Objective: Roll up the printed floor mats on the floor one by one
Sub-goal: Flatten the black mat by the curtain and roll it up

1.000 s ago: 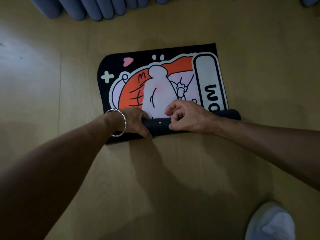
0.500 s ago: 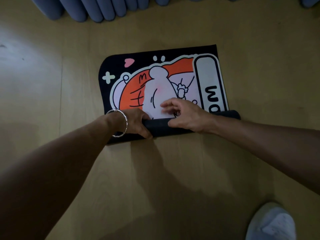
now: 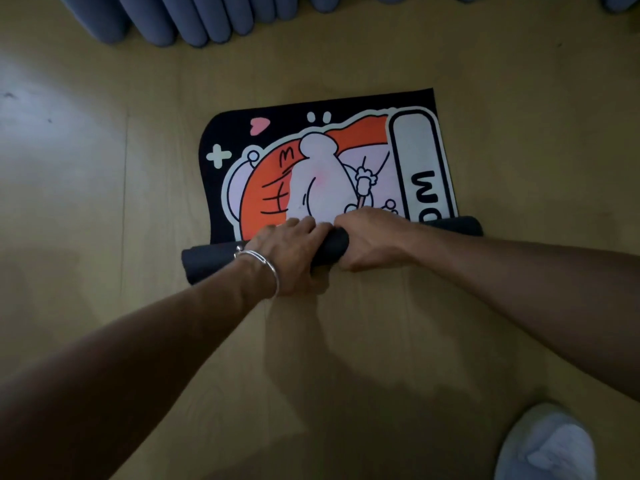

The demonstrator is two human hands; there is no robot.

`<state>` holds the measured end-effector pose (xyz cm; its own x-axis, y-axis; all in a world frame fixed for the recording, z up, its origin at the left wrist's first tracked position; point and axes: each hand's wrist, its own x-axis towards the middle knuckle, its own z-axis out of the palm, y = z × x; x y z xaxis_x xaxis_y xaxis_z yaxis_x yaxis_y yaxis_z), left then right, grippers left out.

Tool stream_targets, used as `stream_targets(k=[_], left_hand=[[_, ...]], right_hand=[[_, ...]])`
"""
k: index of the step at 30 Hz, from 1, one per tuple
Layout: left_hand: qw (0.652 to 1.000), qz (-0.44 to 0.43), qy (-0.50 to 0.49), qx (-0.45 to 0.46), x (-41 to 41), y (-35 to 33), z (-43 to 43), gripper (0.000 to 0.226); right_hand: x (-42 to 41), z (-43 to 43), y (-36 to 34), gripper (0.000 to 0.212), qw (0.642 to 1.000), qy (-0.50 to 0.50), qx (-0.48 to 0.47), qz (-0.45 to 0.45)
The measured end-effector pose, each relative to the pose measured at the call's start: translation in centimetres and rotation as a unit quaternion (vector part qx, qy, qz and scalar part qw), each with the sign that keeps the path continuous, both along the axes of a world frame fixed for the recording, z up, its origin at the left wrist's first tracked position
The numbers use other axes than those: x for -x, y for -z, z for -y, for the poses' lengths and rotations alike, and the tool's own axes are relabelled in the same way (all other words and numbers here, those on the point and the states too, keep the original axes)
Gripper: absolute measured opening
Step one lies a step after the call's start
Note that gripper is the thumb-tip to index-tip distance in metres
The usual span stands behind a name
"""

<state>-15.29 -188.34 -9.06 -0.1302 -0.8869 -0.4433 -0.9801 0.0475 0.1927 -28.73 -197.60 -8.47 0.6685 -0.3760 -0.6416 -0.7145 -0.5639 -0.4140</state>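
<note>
A printed floor mat (image 3: 332, 161), black with an orange and white cartoon and large letters on a white strip, lies on the wooden floor. Its near edge is wound into a dark roll (image 3: 207, 265) that runs from left to right. My left hand (image 3: 287, 254), with a silver bracelet at the wrist, grips the roll from above, fingers curled over its far side. Right beside it my right hand (image 3: 370, 240) grips the same roll, fingers curled over the top. The far part of the mat lies flat.
A row of grey-blue rolled mats (image 3: 194, 19) lies along the top edge of the view. A white shoe (image 3: 550, 445) stands at the bottom right. Bare wooden floor (image 3: 104, 202) surrounds the mat.
Both hands shifted onto the top of the roll and closed round it. The roll grew thicker and moved a little farther over the print.
</note>
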Motion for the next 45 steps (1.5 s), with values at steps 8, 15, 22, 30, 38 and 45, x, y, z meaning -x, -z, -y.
stream_targets(k=[8, 15, 22, 30, 38, 45], left_hand=[[0.998, 0.030, -0.037, -0.033, 0.5, 1.0, 0.9, 0.044], [0.998, -0.003, -0.059, -0.027, 0.8, 0.9, -0.2, 0.043], [0.999, 0.005, -0.040, 0.007, 1.2, 1.1, -1.1, 0.040], [0.999, 0.014, 0.037, 0.024, 0.9, 1.0, -2.8, 0.043], [0.999, -0.005, 0.034, 0.009, 0.3, 1.4, -2.7, 0.051], [1.000, -0.007, 0.024, 0.011, 0.4, 1.5, -2.9, 0.048]], right_hand=[[0.7, -2.2, 1.1, 0.051, 0.973, -0.108, 0.204, 0.001], [-0.1, 0.7, -0.2, 0.044, 0.997, -0.027, -0.068, -0.020], [-1.8, 1.2, 0.6, 0.014, 0.979, 0.119, -0.007, 0.166], [-3.4, 0.2, 2.0, 0.040, 0.987, 0.019, 0.054, 0.150], [-2.6, 0.8, 2.2, 0.083, 0.981, 0.078, -0.058, 0.169], [-3.3, 0.0, 2.5, 0.029, 0.982, 0.060, 0.038, 0.177]])
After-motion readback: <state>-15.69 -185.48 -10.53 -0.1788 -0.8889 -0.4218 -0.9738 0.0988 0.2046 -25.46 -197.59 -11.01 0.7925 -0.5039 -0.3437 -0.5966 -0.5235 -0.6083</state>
